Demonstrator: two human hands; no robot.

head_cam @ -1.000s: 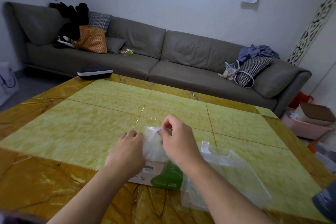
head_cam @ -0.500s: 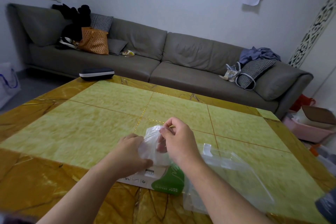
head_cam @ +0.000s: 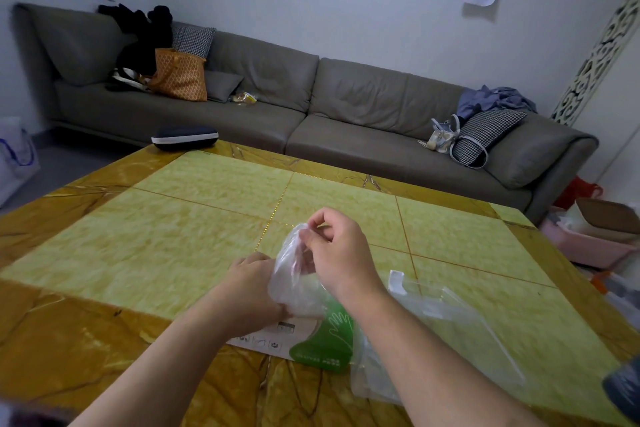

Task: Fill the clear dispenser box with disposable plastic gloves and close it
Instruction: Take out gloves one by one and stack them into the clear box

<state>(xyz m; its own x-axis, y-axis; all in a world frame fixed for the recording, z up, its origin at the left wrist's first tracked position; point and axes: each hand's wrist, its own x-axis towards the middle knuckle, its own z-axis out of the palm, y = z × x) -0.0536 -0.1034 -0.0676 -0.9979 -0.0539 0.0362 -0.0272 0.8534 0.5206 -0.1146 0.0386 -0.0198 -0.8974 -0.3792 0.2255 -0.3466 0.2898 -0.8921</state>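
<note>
Over the yellow bench, a right hand pinches the top of a bunch of plastic gloves; the left hand grips its base above the glove carton.

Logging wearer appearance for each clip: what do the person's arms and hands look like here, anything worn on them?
Both forearms are bare as far as the frame shows, with no sleeves in view. The left hand and right hand wear no gloves. No watch, bracelet or ring is visible, and there are no visible markings on either hand.
</note>
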